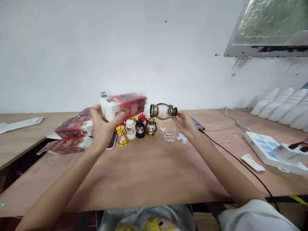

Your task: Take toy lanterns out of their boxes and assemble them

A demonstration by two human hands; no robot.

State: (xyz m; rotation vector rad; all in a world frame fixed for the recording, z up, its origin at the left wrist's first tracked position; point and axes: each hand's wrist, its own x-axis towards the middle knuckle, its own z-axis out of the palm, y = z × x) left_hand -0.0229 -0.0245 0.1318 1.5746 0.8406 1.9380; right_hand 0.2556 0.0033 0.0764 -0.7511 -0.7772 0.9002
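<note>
My left hand grips a red and white cardboard box, raised above the table and slightly blurred. Over to the right, my right hand holds a bronze-coloured lantern by one end. It lies sideways in the air, its clear middle facing me and its other end toward the box. Below them stand several small lanterns: a gold one, a white one, a black one and a bronze one, with red ones partly hidden behind.
More red boxes lie at the left, flaps open. Small round pieces and white plastic bits sit below my right hand. A phone, a black cable, a white power strip and white stacked items occupy the right.
</note>
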